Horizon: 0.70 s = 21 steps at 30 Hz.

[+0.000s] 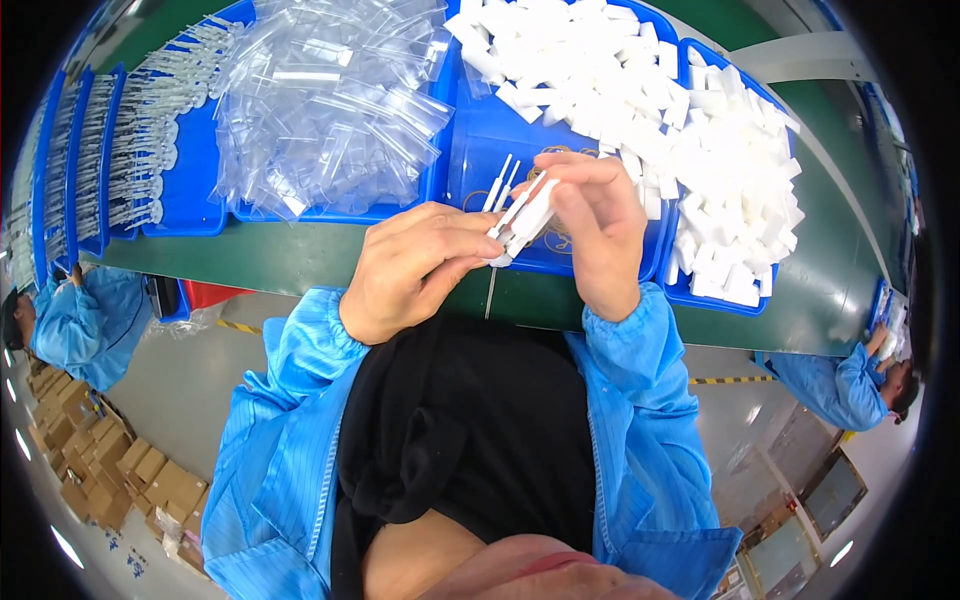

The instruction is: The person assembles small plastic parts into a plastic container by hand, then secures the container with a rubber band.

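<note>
- Head view, looking down: person in blue jacket (290,440), both hands near center at near edge of green table (240,258).
- Left hand (405,262): thumb + fingertips closed on base of white pronged part (511,213); its thin stems point up & away, twds far side.
- Right hand (608,235): thumb & fingers pinched on upper end of small white block (532,218), which lies alongside the stems, btwn the two hands. Can't tell if a stem sits inside it.
- Just beyond hands: blue bin (485,130) w/ heap of white blocks (600,75) at far end, tan loops (560,240) at near end.
- Right of that: 2nd blue bin (715,302), piled w/ more white blocks.
- Left of center: blue bin full of clear plastic bags (330,115).
- Far left: blue trays w/ rows of similar pronged pcs (145,150).
- Bkgd: co-worker in blue at left (90,325), another at right (830,385); cardboard boxes (165,480) on floor, near left.
</note>
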### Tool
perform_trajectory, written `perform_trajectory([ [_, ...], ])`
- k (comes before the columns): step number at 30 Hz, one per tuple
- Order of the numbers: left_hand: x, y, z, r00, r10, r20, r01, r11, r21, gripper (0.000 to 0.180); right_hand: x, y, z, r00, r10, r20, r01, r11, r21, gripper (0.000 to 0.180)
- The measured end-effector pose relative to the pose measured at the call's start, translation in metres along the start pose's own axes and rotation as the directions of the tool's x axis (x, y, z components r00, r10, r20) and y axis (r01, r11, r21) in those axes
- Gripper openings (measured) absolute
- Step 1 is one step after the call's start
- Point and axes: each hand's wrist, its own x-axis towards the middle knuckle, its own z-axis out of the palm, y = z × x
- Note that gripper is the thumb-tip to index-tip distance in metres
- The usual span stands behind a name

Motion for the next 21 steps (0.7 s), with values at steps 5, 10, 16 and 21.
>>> perform_trajectory([
  [5, -0.002, 0.001, 0.0, 0.996, -0.058, -0.063, 0.062, 0.996, 0.067, 0.027, -0.001, -0.003, 0.002, 0.988, -0.12, 0.097, 0.126, 0.99, -0.062, 0.013],
  [10, -0.001, -0.001, 0.001, 0.997, -0.012, -0.078, 0.02, 0.995, 0.1, 0.029, -0.007, 0.005, 0.008, 0.95, -0.259, 0.173, 0.3, 0.909, -0.291, 0.009],
  [16, -0.006, -0.006, -0.002, 0.998, -0.012, -0.061, 0.017, 0.998, 0.066, 0.032, 0.013, -0.011, -0.003, 0.962, -0.258, 0.088, 0.265, 0.812, -0.519, 0.015],
  [21, -0.008, -0.008, 0.0, 0.999, -0.022, -0.049, 0.028, 0.993, 0.112, 0.034, 0.051, -0.009, -0.011, 0.82, -0.494, 0.29, 0.383, 0.097, -0.919, 0.022],
])
